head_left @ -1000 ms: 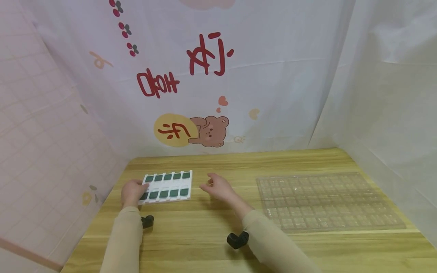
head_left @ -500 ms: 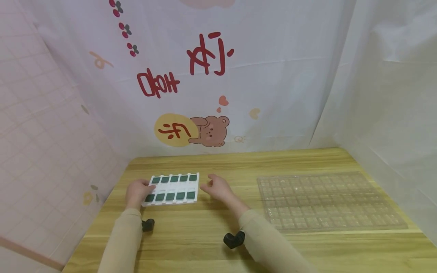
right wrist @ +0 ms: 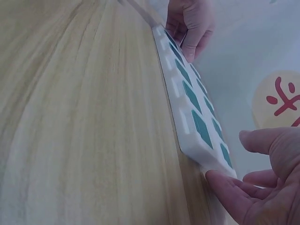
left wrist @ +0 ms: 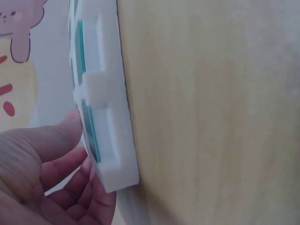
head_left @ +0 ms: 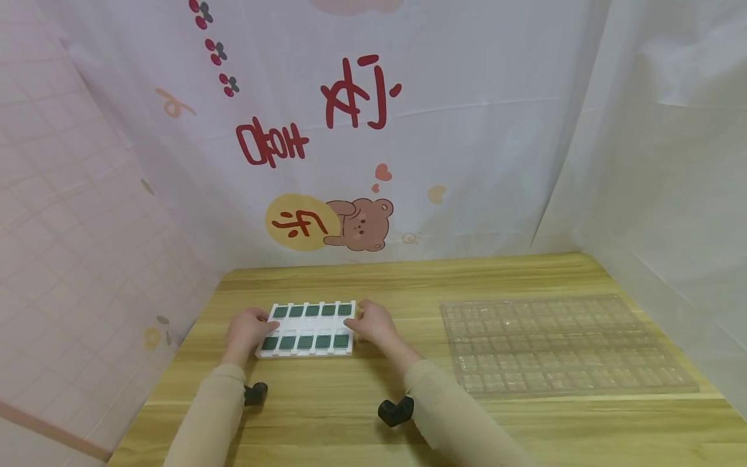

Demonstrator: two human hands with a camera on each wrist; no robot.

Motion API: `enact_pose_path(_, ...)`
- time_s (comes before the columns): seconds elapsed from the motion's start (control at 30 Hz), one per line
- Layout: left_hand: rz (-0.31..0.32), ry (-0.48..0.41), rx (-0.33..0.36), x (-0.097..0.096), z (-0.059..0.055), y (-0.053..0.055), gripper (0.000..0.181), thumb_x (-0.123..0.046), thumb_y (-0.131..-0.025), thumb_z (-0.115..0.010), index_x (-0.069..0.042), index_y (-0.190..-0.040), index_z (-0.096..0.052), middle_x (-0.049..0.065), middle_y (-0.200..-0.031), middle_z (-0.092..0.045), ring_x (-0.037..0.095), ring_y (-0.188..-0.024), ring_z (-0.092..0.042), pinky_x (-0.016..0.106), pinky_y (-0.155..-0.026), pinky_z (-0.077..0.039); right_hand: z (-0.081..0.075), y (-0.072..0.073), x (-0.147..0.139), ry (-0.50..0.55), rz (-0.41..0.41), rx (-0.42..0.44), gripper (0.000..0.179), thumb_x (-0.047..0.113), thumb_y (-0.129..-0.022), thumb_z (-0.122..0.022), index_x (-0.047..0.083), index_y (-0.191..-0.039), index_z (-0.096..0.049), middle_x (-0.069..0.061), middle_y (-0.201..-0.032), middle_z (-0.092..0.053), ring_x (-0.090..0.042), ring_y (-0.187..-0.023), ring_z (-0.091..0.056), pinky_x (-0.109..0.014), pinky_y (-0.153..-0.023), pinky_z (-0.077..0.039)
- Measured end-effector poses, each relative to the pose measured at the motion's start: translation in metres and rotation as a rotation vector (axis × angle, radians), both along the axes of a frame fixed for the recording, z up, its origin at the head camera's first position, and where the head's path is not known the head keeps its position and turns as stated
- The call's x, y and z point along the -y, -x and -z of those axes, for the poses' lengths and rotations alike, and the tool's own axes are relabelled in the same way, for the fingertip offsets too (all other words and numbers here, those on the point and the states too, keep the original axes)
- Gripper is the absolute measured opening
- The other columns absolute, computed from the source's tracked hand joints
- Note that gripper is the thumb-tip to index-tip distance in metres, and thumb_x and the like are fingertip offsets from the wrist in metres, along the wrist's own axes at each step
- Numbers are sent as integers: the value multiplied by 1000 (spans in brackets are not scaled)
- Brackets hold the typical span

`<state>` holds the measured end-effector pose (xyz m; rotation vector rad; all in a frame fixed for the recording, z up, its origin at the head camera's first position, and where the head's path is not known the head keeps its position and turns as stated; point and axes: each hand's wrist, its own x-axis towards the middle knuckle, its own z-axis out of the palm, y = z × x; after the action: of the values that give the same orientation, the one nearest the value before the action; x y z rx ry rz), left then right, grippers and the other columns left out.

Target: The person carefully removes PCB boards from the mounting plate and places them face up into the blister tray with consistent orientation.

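Observation:
A white tray [head_left: 309,327] bears two rows of dark green square pieces [head_left: 312,311] with a glassy look. My left hand [head_left: 248,329] grips its left end; in the left wrist view the thumb [left wrist: 61,136] lies on the top side and the other fingers curl beneath the edge. My right hand [head_left: 373,324] is at the opposite end. In the right wrist view its fingers [right wrist: 229,190] are right at the tray's end, while the thumb [right wrist: 258,139] stands raised, apart from the top.
On the right of the wooden table [head_left: 327,408] lies a large transparent tray [head_left: 560,344] with rows of square pockets. White printed sheets [head_left: 478,162] hang behind and on both sides. Black camera mounts [head_left: 397,411] project from both wrists.
My left hand has carried the white tray rightward and slightly nearer to me. Its right end now meets my right hand, which has barely moved.

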<state>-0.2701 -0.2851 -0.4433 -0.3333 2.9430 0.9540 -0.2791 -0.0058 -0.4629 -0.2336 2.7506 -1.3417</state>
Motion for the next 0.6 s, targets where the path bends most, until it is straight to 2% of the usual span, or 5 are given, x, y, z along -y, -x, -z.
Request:
enact_pose_path(0.13,9,-17,1,-5,-1,-3,32,-20,-89,-73,7,-106,-65,21,-102,-65,34,-91,-56,47,-79,-46,1,0,0,-23,13,5,53,23,-87,-76,-8,-126,-58,-19,-106,-68,-31,-100,-63,-45,-92,-52)
enact_pose_path(0.27,16,-14,6,-8,1,-5,33,-19,-88,-74,7,-108,-65,20,-103,-65,33,-91,-56,47,-79,-46,0,-2,-1,-25,27,27,51,20,-87,-76,-9,-125,-58,-21,-112,-66,-32,-102,-61,-46,-94,-51)
enact_pose_path(0.33,18,-10,12,-8,1,-6,34,-19,-88,-74,7,-108,-65,20,-103,-65,33,-90,-56,47,-79,-46,0,-3,-2,-42,26,33,48,19,-86,-76,-9,-122,-60,-20,-107,-67,-31,-96,-61,-45,-91,-52)
enact_pose_path(0.5,42,2,18,-8,2,-7,35,-19,-87,-76,7,-109,-65,19,-101,-65,32,-89,-56,46,-79,-47,1,-2,-4,-154,8,4,29,19,-85,-77,-3,-100,-65,-8,-81,-63,-23,-74,-57,-38,-72,-52)
enact_pose_path(0.6,57,20,19,-9,2,-7,36,-21,-86,-76,6,-109,-66,17,-100,-66,31,-88,-56,46,-79,-47,2,-2,-5,-211,7,-7,26,19,-84,-77,0,-97,-65,-5,-78,-61,-20,-71,-54,-36,-69,-51)
